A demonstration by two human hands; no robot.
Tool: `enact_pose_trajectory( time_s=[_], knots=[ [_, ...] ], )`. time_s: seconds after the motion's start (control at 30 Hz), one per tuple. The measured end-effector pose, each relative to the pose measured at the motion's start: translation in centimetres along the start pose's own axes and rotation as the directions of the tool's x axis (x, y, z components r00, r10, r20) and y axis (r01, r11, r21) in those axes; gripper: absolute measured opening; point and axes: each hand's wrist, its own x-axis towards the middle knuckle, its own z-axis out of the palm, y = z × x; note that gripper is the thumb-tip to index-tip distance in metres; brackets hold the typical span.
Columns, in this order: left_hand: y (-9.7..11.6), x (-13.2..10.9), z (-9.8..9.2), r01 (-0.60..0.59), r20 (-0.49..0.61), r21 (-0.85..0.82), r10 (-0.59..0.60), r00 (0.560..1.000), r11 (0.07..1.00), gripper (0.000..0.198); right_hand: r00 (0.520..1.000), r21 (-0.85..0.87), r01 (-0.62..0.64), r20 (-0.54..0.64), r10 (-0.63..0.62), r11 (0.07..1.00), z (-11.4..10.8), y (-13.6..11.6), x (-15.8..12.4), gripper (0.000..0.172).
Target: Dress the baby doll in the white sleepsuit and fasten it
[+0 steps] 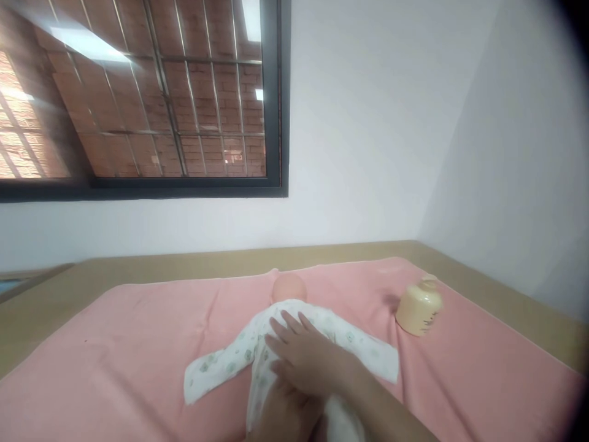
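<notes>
A baby doll lies on a pink sheet, with its smooth bald head toward the wall. It wears a white long-sleeved garment with a small greenish print, its sleeves spread out to both sides. My right hand rests flat on the upper body of the garment, fingers spread and holding nothing. Just below it, my left hand is at the doll's lower body, partly under my right hand. The left fingers are blurred and mostly hidden. No facial features show on the head.
The pink sheet covers most of a tan padded surface. To the right of the doll stands a pale yellow bottle with dark writing, seen tilted. White walls and a dark-framed barred window are behind.
</notes>
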Motion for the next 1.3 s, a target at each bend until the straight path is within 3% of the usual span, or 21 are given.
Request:
enact_pose_trajectory(
  time_s=[0.1,0.17,0.23,0.4,0.47,0.63,0.73,0.83,1.0,1.13,1.3],
  knots=[
    [-0.1,0.6,-0.9,-0.042,0.120,-0.063,0.049,0.992,0.997,0.029,0.997,0.055,-0.060,-0.045,0.063,0.997,0.1,1.7,1.3,0.054],
    [-0.1,0.6,-1.2,-0.061,0.111,-0.059,0.068,0.991,0.996,0.029,0.983,0.085,-0.175,-0.036,0.178,0.981,0.0,1.9,1.0,0.061],
    [-0.1,0.1,-0.8,-0.046,0.088,-0.051,0.051,0.995,0.998,0.029,0.978,0.090,-0.210,0.005,0.210,0.974,-0.2,1.2,0.0,0.067],
    [0.3,-0.7,0.5,0.066,0.030,-0.042,-0.065,0.997,0.997,0.033,0.998,0.111,0.058,0.032,-0.062,0.992,-0.1,-0.6,-0.4,0.048],
    [0.4,-0.2,0.1,0.070,0.051,-0.072,-0.066,0.997,0.995,0.033,0.997,0.113,0.069,-0.035,-0.066,0.991,0.2,0.0,0.9,0.041],
    [0.1,1.1,-1.6,-0.023,0.119,-0.061,0.030,0.992,0.998,0.026,0.966,0.145,-0.053,-0.242,0.088,0.988,0.5,2.3,2.3,0.035],
    [0.1,0.9,-1.5,-0.029,0.127,-0.084,0.039,0.991,0.996,0.025,0.983,0.112,-0.088,-0.153,0.105,0.990,0.3,2.0,1.4,0.041],
    [0.2,0.7,-1.1,0.024,0.129,-0.097,-0.011,0.992,0.995,0.025,1.000,0.157,-0.020,-0.018,0.023,0.987,0.2,1.4,0.9,0.039],
    [0.1,0.8,-1.3,-0.022,0.063,-0.073,0.027,0.998,0.997,0.025,0.997,0.292,-0.054,-0.043,0.070,0.955,0.1,2.6,1.5,0.030],
    [0.0,0.7,-1.8,-0.056,0.105,-0.036,0.060,0.993,0.998,0.027,0.996,0.389,-0.085,-0.004,0.094,0.917,-0.5,3.8,1.2,0.035],
    [0.3,0.6,-1.3,0.005,0.057,-0.051,-0.002,0.998,0.999,0.024,0.998,0.318,-0.060,0.012,0.059,0.946,-0.8,2.6,0.5,0.036]
  ],
)
